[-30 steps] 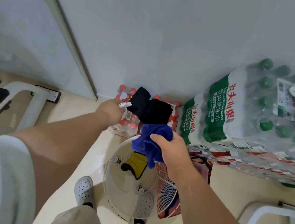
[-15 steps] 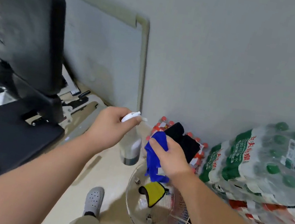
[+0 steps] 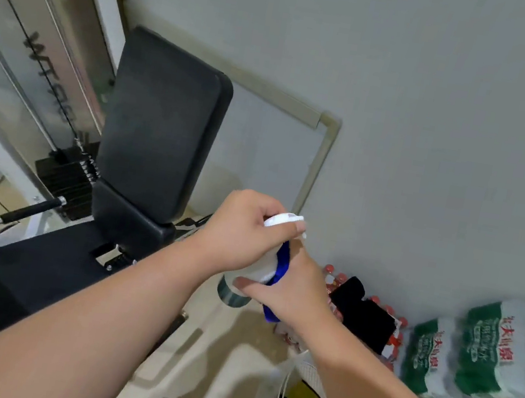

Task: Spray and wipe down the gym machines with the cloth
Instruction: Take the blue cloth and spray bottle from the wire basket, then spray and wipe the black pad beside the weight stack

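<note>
One spray bottle (image 3: 233,293) at mid-frame, its white head gripped in the left hand (image 3: 241,235). One blue cloth (image 3: 281,266) is pinched in the right hand (image 3: 296,291), whose thumb presses the bottle. One gym machine (image 3: 162,126) at left has two black pads, backrest and seat. Two green-labelled water packs (image 3: 472,348) sit lower right on the beige floor (image 3: 210,357), against a grey wall (image 3: 440,124).

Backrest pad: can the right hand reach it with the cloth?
Probably not directly: the left hand and spray bottle sit between the right hand, holding the blue cloth, and the backrest pad.
</note>
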